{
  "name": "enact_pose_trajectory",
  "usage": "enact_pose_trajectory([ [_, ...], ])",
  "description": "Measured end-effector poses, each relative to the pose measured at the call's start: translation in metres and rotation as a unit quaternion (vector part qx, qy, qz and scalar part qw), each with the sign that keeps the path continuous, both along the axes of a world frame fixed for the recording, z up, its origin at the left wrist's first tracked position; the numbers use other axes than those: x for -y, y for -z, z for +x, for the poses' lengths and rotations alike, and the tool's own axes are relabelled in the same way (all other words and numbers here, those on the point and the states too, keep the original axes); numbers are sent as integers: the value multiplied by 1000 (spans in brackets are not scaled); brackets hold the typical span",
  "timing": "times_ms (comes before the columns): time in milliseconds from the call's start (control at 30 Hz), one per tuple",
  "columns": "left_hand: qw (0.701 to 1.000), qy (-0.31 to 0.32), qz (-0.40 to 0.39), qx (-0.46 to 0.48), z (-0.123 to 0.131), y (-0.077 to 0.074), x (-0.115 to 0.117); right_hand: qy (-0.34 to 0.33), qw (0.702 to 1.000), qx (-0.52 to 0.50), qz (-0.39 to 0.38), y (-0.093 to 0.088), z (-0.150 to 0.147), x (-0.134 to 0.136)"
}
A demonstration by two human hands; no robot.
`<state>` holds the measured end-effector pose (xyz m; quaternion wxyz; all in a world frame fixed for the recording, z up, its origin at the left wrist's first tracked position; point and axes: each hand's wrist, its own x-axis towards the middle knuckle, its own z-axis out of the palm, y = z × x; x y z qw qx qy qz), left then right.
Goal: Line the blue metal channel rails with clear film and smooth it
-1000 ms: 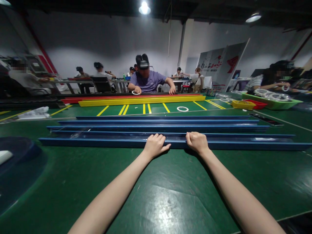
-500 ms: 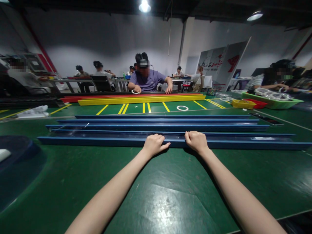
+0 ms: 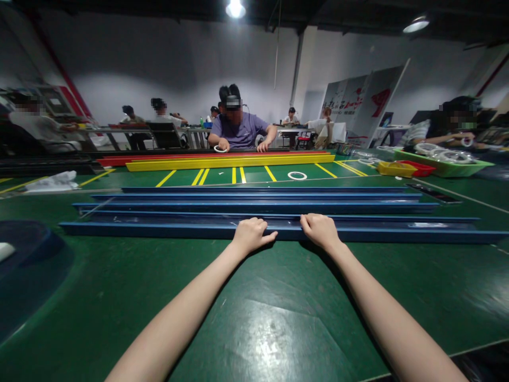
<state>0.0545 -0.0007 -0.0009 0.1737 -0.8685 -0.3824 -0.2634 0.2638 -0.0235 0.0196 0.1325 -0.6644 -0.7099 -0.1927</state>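
Nearest me on the green table lies a long blue channel (image 3: 151,229), its open side up. My left hand (image 3: 250,235) is closed over its near wall around the middle, fingers curled inside and thumb pointing right. A short gap to the right, my right hand (image 3: 319,230) grips the same wall with curled fingers; its thumb is hidden. Just beyond lie more blue channels (image 3: 262,206), parallel to this one, with clear film or glare showing in their troughs.
Farther off are a yellow channel (image 3: 230,163) and a red one (image 3: 167,157). A white ring (image 3: 297,175) lies on the table. Across it, a co-worker (image 3: 240,127) holds another ring. At right are a green tray (image 3: 461,169), a yellow tray (image 3: 396,169) and a phone (image 3: 435,194).
My hands and the near blue channel stay practically still. The co-worker's hand on the right side has shifted inward to the left along the far channels.
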Motion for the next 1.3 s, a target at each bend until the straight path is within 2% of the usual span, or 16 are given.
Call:
enact_pose_trajectory([
  [633,999,-9,20,-28,0,-1,5,-5,1000,3,-21,-2,0,1],
  [1100,997,-13,-74,-17,2,-8,3,-2,999,-2,-36,-2,0,1],
  [1300,995,-30,-94,-17,4,-10,4,-46,997,-1,-56,-4,1,1],
])
